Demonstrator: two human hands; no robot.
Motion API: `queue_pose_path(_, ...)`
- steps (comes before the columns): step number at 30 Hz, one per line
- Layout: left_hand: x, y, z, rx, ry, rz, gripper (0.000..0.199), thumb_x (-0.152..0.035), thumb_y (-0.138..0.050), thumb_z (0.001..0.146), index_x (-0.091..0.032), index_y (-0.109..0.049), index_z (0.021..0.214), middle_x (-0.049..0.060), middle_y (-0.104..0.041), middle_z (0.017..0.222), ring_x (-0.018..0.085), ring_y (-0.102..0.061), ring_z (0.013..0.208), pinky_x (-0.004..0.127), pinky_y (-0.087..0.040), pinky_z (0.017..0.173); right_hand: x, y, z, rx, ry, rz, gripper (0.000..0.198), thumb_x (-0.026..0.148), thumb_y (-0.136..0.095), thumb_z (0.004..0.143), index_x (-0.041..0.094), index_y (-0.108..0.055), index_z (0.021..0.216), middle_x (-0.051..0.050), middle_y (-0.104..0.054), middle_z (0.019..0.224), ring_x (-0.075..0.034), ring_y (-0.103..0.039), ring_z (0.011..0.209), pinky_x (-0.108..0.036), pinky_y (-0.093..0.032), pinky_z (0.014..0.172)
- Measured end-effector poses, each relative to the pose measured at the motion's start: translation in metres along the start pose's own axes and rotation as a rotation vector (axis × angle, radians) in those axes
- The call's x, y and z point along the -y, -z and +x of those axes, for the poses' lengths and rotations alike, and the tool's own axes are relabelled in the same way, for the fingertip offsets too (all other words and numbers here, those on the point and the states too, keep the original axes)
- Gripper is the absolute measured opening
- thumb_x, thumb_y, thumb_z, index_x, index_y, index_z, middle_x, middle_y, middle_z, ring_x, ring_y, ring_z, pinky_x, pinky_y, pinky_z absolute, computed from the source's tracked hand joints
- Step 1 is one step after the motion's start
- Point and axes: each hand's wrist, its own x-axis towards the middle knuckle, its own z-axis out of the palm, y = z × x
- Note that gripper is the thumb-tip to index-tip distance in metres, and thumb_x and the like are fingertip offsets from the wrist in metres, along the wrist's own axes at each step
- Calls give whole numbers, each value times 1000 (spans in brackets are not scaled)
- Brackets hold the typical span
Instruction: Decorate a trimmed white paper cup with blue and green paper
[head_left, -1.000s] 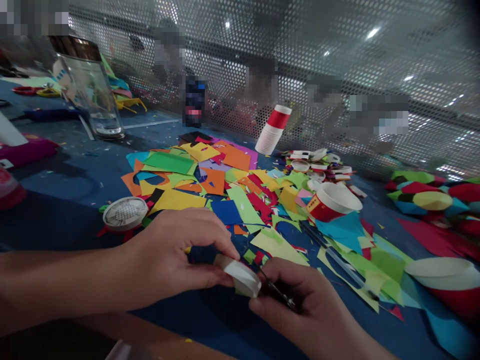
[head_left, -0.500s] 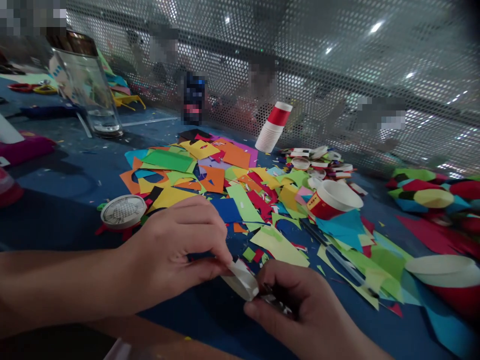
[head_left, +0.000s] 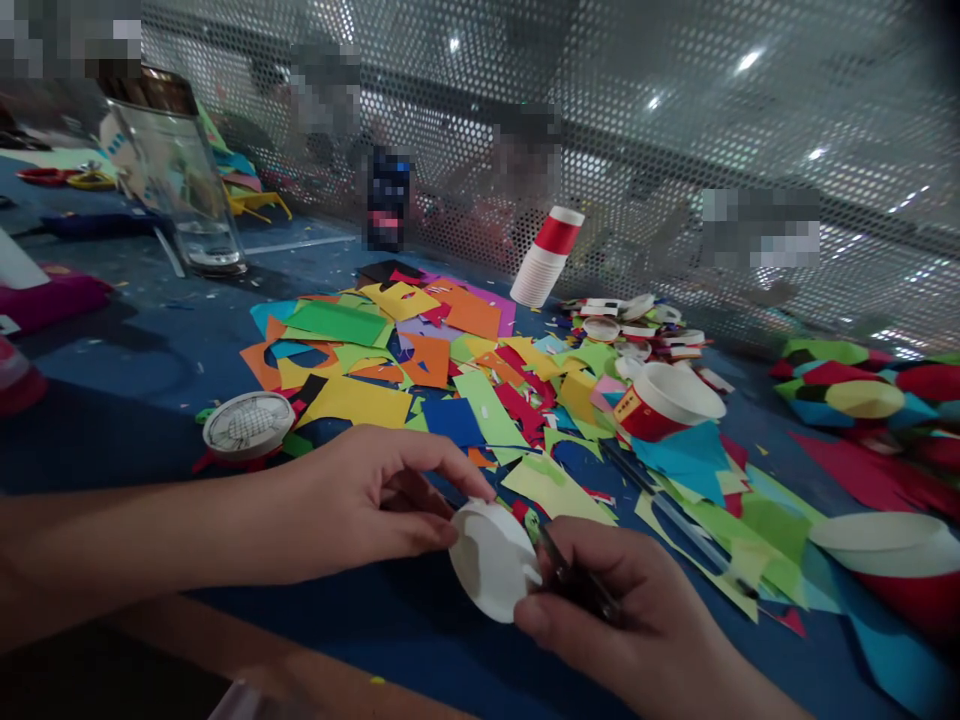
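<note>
A cut-off paper cup bottom (head_left: 491,565), white and round with a low rim, is tilted between my hands with its face towards me. My left hand (head_left: 375,505) pinches its upper left edge between thumb and fingers. My right hand (head_left: 622,610) is closed around a small dark, shiny tool (head_left: 577,580), whose exact kind I cannot make out. The right thumb also touches the lower right edge of the cup bottom. To the left lies another cup bottom (head_left: 249,425) with a drawn grid pattern and coloured paper pieces beneath it.
Coloured paper scraps (head_left: 427,390) cover the table's middle. Beyond them stands a leaning cup stack (head_left: 551,255), beside a pile of cut cup pieces (head_left: 637,320). Paper cups (head_left: 667,400) and a pen (head_left: 686,525) lie right. A glass bottle (head_left: 184,180) stands far left, before a perforated metal screen (head_left: 637,100).
The cup bottom has turned from nearly edge-on to show its round face. My left hand has shifted slightly downward, its fingers now at the upper left rim. My right hand still grips the tool.
</note>
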Motion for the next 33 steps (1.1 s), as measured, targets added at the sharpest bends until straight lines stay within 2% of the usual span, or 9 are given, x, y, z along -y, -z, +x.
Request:
queue_pose_path(4, 0, -2, 1, 49, 38, -81, 35, -16, -73, 85, -23, -67, 119, 4, -78, 107, 17, -76, 98, 27, -61, 86, -3, 1, 0, -24, 51, 56, 43, 53, -78, 75, 22, -50, 65, 5, -42, 60, -10, -31, 56, -24, -25, 51)
queue_pose_path(7, 0, -4, -2, 51, 44, -91, 51, -15, -75, 83, -27, -61, 131, 2, -76, 108, 17, -76, 96, 28, -62, 83, -7, -1, 2, -49, 139, 117, 45, 54, -80, 77, 22, -50, 65, 4, -44, 64, -11, -34, 59, -24, -28, 52)
queue_pose_path(11, -2, -5, -2, 2, 20, -78, 28, -22, -75, 87, -22, -67, 114, 3, -78, 101, 17, -75, 90, 25, -61, 77, -11, -3, 5, -116, 191, 119, 44, 59, -82, 76, 22, -60, 69, 3, -50, 64, -11, -40, 57, -25, -35, 52)
queue_pose_path(14, -6, -1, 0, -101, -25, 25, 16, -24, -72, 91, -22, -74, 106, 2, -79, 97, 16, -75, 85, 21, -60, 74, -12, 0, 3, -274, 109, 103, 39, 57, -82, 75, 24, -68, 89, 0, -62, 75, -15, -55, 66, -27, -47, 60)
queue_pose_path(17, -7, 3, 0, -170, -126, 207, 23, -25, -71, 93, -27, -78, 115, 0, -80, 101, 16, -75, 88, 22, -60, 77, -14, 6, -4, -392, 93, -49, 38, 53, -75, 83, 26, -63, 107, 1, -63, 76, -16, -58, 69, -26, -49, 61)
queue_pose_path(20, -4, 5, -3, -188, -209, 389, 34, -26, -74, 93, -34, -75, 127, -1, -80, 101, 15, -74, 87, 21, -57, 78, -17, 10, -13, -374, 207, -257, 33, 56, -61, 95, 27, -57, 111, -1, -65, 80, -18, -61, 70, -26, -48, 57)
queue_pose_path(23, -3, 5, -8, -193, -224, 386, 44, -24, -78, 90, -36, -70, 132, -5, -78, 91, 11, -71, 76, 16, -55, 70, -17, 7, -18, -351, 338, -403, 25, 48, -53, 102, 28, -56, 117, -3, -71, 90, -18, -67, 75, -25, -53, 62)
queue_pose_path(28, -9, 5, -8, -189, -180, 281, 25, -19, -83, 84, -28, -72, 104, -8, -76, 82, 8, -71, 68, 12, -54, 63, -19, 5, -19, -448, 502, -640, 24, 42, -59, 100, 28, -61, 120, -5, -74, 89, -16, -66, 60, -23, -54, 55)
queue_pose_path(33, -9, 5, -7, -167, -237, 342, 18, -14, -81, 83, -26, -76, 96, -6, -78, 81, 10, -71, 68, 14, -55, 64, -21, 8, -24, -538, 543, -840, 36, 51, -59, 98, 25, -73, 119, -12, -80, 94, -27, -76, 76, -33, -63, 74)
